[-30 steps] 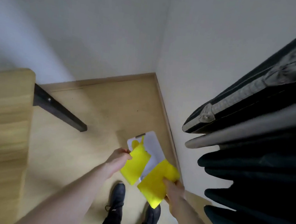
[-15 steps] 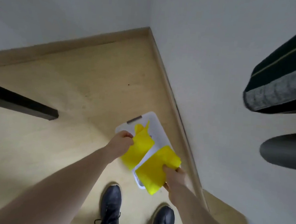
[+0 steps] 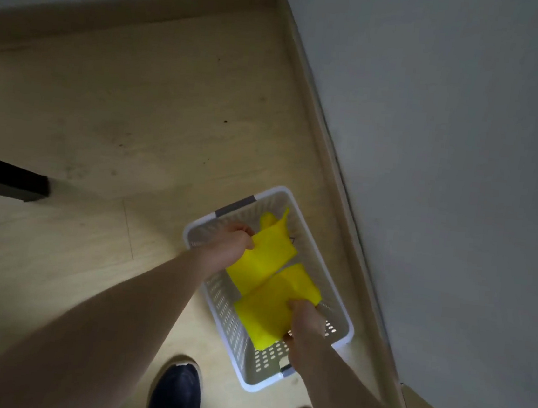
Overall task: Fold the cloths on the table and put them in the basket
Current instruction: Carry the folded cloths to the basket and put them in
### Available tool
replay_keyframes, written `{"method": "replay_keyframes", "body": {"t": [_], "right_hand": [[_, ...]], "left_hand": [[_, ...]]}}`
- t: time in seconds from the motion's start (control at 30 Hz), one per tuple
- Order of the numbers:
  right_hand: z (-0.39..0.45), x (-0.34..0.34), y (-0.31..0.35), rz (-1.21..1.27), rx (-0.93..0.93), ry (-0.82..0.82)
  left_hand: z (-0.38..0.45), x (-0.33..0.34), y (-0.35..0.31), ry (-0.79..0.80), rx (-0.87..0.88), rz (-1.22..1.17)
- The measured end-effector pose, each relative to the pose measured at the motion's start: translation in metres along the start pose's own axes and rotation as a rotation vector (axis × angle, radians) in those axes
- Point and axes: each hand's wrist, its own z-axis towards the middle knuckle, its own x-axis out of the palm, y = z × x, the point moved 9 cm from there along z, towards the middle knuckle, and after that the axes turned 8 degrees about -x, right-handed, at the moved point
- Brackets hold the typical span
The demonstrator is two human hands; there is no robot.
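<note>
Floor corner, basket (image 3: 342,332) by the wall. Left hand (image 3: 228,242) pinches one folded cloth (image 3: 263,256), right hand (image 3: 306,324) another (image 3: 271,307), both inside basket. Step: placing. Next: lower, let go.

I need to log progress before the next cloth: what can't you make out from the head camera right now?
- Basket floor: mostly covered by two folded yellow cloths, far and near; anything beneath is hidden.
- Whether the cloths rest on the bottom: unclear; left hand and right hand grip them.
- The table: out of frame except one dark leg.
</note>
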Motion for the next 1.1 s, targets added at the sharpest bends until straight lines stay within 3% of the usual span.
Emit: {"method": "replay_keyframes", "body": {"t": [0.13,0.3,0.4,0.5,0.6,0.7,0.8,0.87,1.0,1.03,1.1], "right_hand": [[0.024,0.011,-0.015,-0.032,0.059,-0.019],[0.039,0.014,-0.022,-0.205,0.104,0.014],[0.023,0.011,0.004,-0.478,-0.172,-0.034],[-0.001,0.033,0.022,-0.935,-0.536,0.193],[0.009,0.045,-0.002,-1.307,-0.451,0.439],[0.018,0.045,-0.017,-1.331,-0.350,0.487],[0.017,0.047,-0.013,-1.232,-0.341,0.476],[0.003,0.041,-0.002,-1.227,-0.402,0.424],[-0.050,0.012,0.050,-1.162,-0.808,0.154],[-0.059,0.001,0.058,-1.137,-0.865,0.085],[-0.072,-0.025,0.069,-1.081,-0.825,-0.022]], "left_hand": [[0.021,0.008,0.008,0.014,0.020,0.192],[0.024,0.013,0.002,-0.184,0.258,0.858],[0.013,0.026,-0.004,-0.213,0.429,1.127],[0.009,0.040,0.001,-0.110,0.429,1.304],[0.019,0.043,0.022,-0.011,0.278,1.482],[0.034,0.038,0.034,-0.011,0.226,1.553],[0.032,0.033,0.028,-0.043,0.256,1.545],[0.011,0.032,0.017,-0.105,0.369,1.467],[-0.079,0.008,0.000,-0.424,0.691,0.962],[-0.098,-0.005,0.008,-0.535,0.684,0.813],[-0.123,-0.033,0.037,-0.669,0.471,0.541]]}}
